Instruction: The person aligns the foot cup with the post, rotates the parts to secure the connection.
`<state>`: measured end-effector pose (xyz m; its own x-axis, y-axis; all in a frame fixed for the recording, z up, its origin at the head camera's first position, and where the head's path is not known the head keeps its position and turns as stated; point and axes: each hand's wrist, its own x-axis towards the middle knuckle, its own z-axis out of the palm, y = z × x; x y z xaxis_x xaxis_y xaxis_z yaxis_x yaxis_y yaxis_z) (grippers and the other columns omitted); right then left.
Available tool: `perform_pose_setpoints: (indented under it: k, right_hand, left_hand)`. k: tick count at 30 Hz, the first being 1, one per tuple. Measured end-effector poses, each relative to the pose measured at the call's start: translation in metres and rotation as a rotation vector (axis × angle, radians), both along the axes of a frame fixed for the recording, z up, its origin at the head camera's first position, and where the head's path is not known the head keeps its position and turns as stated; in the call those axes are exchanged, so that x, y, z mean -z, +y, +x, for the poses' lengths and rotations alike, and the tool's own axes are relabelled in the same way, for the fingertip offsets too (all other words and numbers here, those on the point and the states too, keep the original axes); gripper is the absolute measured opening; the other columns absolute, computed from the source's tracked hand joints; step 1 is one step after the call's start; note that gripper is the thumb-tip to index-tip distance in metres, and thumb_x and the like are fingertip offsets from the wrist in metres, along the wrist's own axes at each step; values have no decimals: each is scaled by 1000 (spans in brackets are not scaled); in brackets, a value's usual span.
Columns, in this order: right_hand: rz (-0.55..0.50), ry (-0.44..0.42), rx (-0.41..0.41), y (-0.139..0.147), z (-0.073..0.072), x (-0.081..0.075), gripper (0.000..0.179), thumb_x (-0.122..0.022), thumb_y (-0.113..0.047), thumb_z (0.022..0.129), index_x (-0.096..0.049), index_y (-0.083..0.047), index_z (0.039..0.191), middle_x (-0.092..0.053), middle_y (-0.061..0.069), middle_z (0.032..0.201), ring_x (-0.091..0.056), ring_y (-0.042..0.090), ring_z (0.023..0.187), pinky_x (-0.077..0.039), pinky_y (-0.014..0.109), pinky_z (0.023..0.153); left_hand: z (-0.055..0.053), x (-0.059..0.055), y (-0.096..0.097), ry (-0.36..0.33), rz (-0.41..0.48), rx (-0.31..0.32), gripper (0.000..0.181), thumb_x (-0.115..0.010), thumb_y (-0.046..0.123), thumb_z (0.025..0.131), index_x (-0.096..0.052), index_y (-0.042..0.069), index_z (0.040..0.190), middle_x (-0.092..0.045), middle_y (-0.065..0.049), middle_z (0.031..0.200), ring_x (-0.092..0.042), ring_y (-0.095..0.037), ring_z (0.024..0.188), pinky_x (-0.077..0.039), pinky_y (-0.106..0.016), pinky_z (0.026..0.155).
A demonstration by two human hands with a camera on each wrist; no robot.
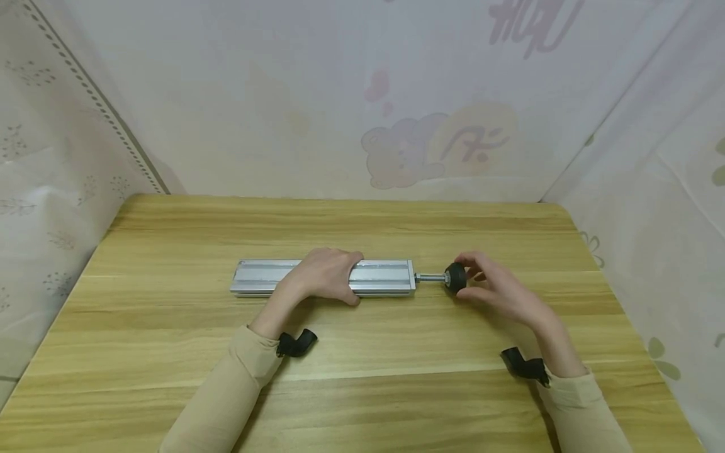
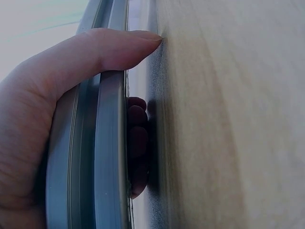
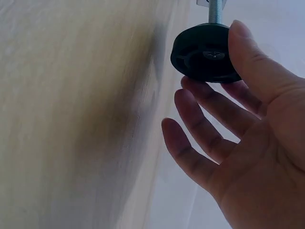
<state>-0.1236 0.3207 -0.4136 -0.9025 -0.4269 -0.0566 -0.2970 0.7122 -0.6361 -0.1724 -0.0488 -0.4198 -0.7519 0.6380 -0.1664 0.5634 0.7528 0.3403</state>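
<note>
A silver aluminium profile (image 1: 385, 274) lies lengthwise across the table. My left hand (image 1: 325, 275) grips it from above near its middle, thumb on the near side; in the left wrist view the fingertips (image 2: 138, 140) show on the far side of the profile (image 2: 109, 143). From the profile's right end plate sticks out a threaded rod (image 1: 432, 278) with nuts on it. A round black levelling foot (image 1: 455, 278) sits on the rod's outer end. My right hand (image 1: 495, 289) pinches the foot's rim between thumb and fingers; its other fingers are loosely bent below the foot (image 3: 205, 52) in the right wrist view.
The wood-grain table (image 1: 385, 377) extends around both hands. Pale printed cloth (image 1: 272, 113) hangs behind it and at both sides. A black wrist camera mount (image 1: 297, 343) is on the left wrist, another mount (image 1: 525, 366) on the right.
</note>
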Motion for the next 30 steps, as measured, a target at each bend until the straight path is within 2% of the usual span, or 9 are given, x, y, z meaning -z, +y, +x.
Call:
perform_pose_setpoints:
  k: [5,9,13,17,21,23,25,28,30]
  right_hand:
    - [25,-39,-9,1,-1,-1,52,-67,-25,100,-47,-12,147,-66,7,123,-62,20,107,-53,31,88]
    - [57,-53,-18,0,-3,-1,50,-54,-29,107,-46,-8,151,-64,14,135,-62,27,118,-51,43,97]
    - [67,-58,-22,-1,-3,-1,49,-44,-31,110,-46,-4,152,-56,20,149,-53,38,138,-42,59,111]
    - [59,-60,-17,-1,-3,2,49,-41,-29,111,-46,-3,152,-51,22,153,-45,43,145,-36,62,116]
    - [54,-74,-7,-1,-2,2,52,-41,-32,111,-42,-4,155,-48,21,156,-46,41,145,-38,61,114]
    - [34,-90,10,-1,-2,1,55,-46,-34,109,-39,-6,156,-50,19,154,-52,39,138,-43,59,109]
    - [6,-95,28,-1,-1,0,61,-59,-33,104,-38,-8,155,-52,16,151,-56,36,131,-47,56,105]
    - [-9,-66,38,-3,0,0,73,-81,-27,89,-40,-10,146,-57,15,139,-60,34,122,-50,55,101]
    - [0,-33,36,-5,-1,0,78,-88,-20,80,-41,-10,140,-58,16,135,-60,36,121,-50,56,102]
  left_hand:
    - [0,0,0,-1,-2,-2,48,-81,43,67,-56,19,100,-61,6,77,-53,-15,69,-46,-34,64]
    - [-1,0,0,2,-6,0,48,-81,44,67,-57,19,100,-61,6,77,-53,-15,69,-46,-34,65]
    - [-1,1,0,1,-7,1,48,-81,44,67,-57,19,100,-61,6,77,-53,-15,69,-45,-33,64]
    - [-1,1,0,0,-10,0,49,-81,44,67,-57,19,100,-61,6,77,-52,-15,69,-45,-33,64]
    - [-1,1,0,-1,-12,-1,48,-81,44,67,-56,19,100,-61,7,76,-52,-14,69,-44,-33,64]
    - [-1,1,0,-2,-12,-2,47,-81,44,67,-56,19,99,-60,7,76,-52,-14,69,-44,-33,64]
    - [-1,1,0,-1,-12,-1,47,-80,44,67,-56,19,99,-60,7,75,-51,-14,68,-44,-33,63]
    - [0,0,0,-4,-7,-1,47,-80,43,67,-56,19,99,-60,7,75,-51,-14,68,-44,-33,62]
    - [0,-1,0,-7,-5,-1,48,-81,43,67,-57,19,100,-60,7,76,-51,-14,68,-44,-33,62]
